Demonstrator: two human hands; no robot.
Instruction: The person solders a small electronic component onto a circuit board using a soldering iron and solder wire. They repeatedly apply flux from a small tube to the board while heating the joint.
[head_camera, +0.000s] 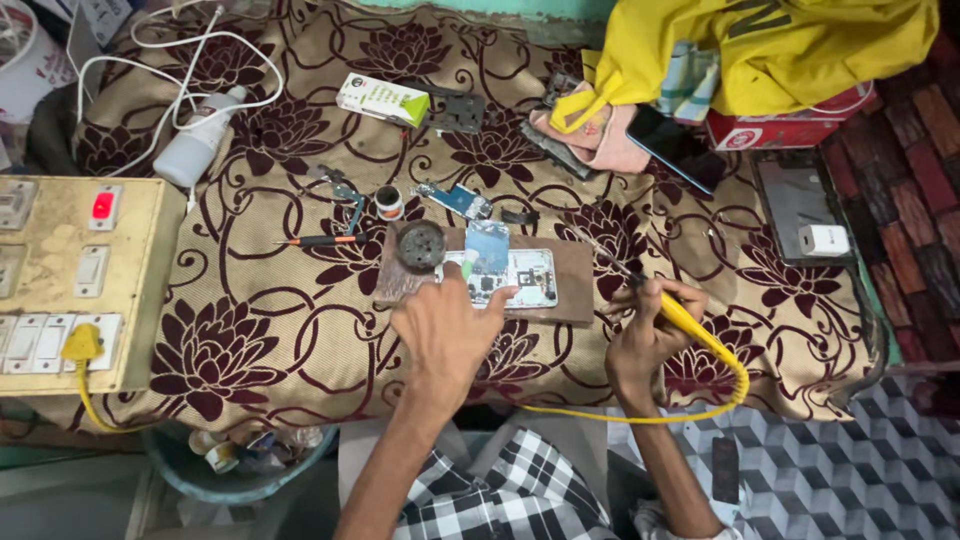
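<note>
Covering most of the frame, a floral cloth (300, 330) in tan and maroon drapes the work surface. At left edge sits a yellowed switch board (75, 285) with a red rocker and a yellow plug; its left side is cut off by the frame. At upper right lies a yellow bag (800, 45), partly out of view at the top. Centre frame holds a brown wooden board (575, 285), and on it rests the opened phone (510, 277): a pale rectangular body, back removed, with a blue part standing over its upper left and small components visible but too fine to identify. A round dark tin (420, 245) sits on the board's left end, just beside the phone.

The left hand (445, 335) covers the phone's lower left corner, fingers pressed down flat on it, thumb spread along the lower edge; what lies beneath the palm is hidden. The right hand (645, 335), right of the board, is closed in a pinch round a yellow soldering iron (680, 310), its thin dark tip pointing up-left and clear of the phone. The yellow cord (700, 405) loops below the wrist. A small screwdriver (320, 240) lies left of the tin.
</note>
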